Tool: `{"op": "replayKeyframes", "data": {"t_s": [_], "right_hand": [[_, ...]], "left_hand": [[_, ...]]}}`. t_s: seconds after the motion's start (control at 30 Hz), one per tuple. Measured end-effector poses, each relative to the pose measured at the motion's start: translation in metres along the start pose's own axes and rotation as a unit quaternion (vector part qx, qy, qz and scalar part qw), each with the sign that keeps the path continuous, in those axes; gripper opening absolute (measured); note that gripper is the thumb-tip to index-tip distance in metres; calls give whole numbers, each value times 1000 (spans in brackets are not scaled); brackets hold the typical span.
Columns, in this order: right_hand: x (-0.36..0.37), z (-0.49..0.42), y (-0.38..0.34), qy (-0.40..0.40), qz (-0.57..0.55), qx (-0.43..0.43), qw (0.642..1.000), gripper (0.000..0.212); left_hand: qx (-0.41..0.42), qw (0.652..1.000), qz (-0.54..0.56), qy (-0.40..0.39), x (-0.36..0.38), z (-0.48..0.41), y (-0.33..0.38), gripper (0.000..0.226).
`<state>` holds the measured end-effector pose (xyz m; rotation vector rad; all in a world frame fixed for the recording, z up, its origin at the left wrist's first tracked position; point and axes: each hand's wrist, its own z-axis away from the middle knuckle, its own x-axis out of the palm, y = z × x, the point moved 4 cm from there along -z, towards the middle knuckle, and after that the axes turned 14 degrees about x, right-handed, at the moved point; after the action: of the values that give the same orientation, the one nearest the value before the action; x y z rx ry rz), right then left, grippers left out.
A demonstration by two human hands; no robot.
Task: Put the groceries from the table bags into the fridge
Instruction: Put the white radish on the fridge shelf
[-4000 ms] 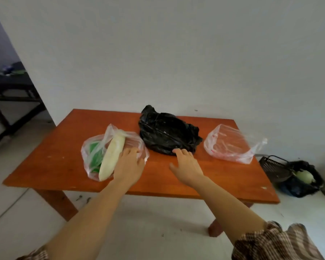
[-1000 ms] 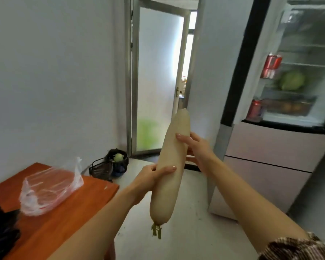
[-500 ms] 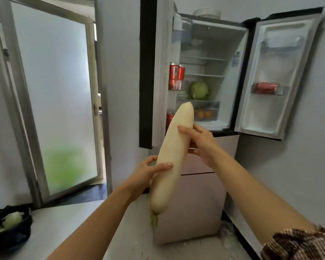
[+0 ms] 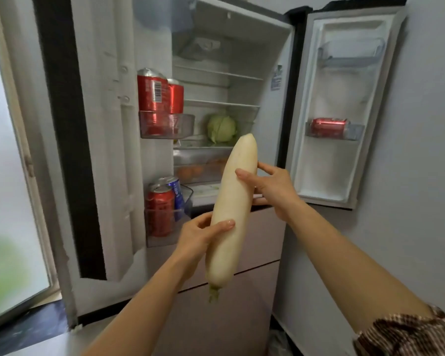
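"Gripping the lower half of the daikon, the left hand is wrapping round it at the centre of the frame, with the thumb lying across the front."

"And the right hand is clasping it higher up, thumb on the near face and fingers curled behind. The stalk end is hanging down and the tip is pointing up at the open fridge."

"So it's being held tilted in mid-air, in front of the fridge and not yet inside. I'm thinking it's too long to go in upright."

"Agreed. I'd be tipping it level and feeding it in tip-first where the cabbage is sitting, just above centre, sliding it in beside the cabbage and not onto it."

"And steering clear of the red cans standing in the door rack, left of centre."

"Yes, with both hands gripping until it's lying flat. It's looking heavy and smooth."
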<state>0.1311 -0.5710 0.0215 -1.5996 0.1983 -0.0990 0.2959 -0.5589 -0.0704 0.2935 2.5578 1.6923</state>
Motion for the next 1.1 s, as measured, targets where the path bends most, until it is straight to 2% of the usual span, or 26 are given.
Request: {"op": "replayKeyframes", "data": {"t_s": [0.17, 0.33, 0.47, 0.67, 0.77, 0.93, 1.1], "right_hand": [[-28, -103, -10, -4, 24, -34, 999, 79], [-44, -215, -32, -28, 37, -54, 997, 58], [-41, -295, -41, -76, 43, -45, 995, 57], [-13, -400, -39, -114, 4, -19, 993, 41], [4, -448, -40, -123, -28, 4, 992, 23], [33, -511, -53, -178, -70, 31, 981, 21], [64, -577, -58, -196, 4, 40, 980, 19]], "left_hand": [[36, 999, -26, 23, 28, -97, -35, 42], [27, 995, -44, 82, 53, -199, -55, 52], [9, 990, -37, 135, 56, -265, -66, 40], [-44, 980, -27, 192, 47, -348, -77, 29], [-53, 972, -32, 228, 32, -392, -79, 38], [-44, 973, -74, 214, 1, -467, -77, 56], [-49, 969, -92, 224, -33, -549, -91, 75]]}}
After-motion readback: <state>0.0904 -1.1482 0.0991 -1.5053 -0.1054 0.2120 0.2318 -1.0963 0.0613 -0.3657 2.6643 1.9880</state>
